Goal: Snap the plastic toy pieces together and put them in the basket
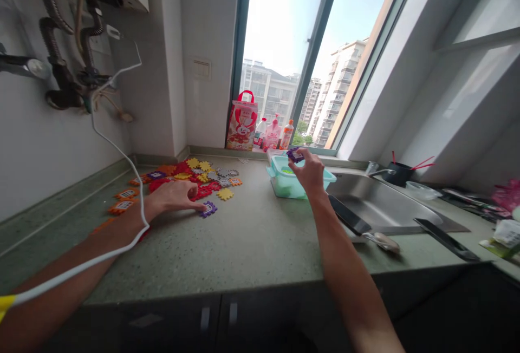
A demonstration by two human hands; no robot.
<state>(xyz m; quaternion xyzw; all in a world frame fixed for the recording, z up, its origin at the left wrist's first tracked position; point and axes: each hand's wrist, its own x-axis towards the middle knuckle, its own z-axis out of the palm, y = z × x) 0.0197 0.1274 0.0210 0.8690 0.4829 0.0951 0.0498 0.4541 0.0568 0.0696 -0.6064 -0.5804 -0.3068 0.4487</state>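
Observation:
Between the thumb and fingers of my right hand (311,170) is a purple gear-shaped toy piece (294,155), held up over the rim of a turquoise plastic box (280,184). Something bright green shows inside the box. My left hand (173,196) hovers low over the counter, its thumb stretched out and apart from the curled fingers. The thumb tip touches another purple gear piece (208,209) lying on the counter. Behind that hand spreads a loose pile of red, yellow, grey and orange gear pieces (205,190), partly hidden by it. A single yellow piece (225,194) lies right of the pile.
A white cable (117,146) hangs across my left forearm. Right of the box is a steel sink (374,201), with a black-handled utensil (347,215) at its near edge. A red-handled bag (242,123) and several bottles (273,133) stand by the window.

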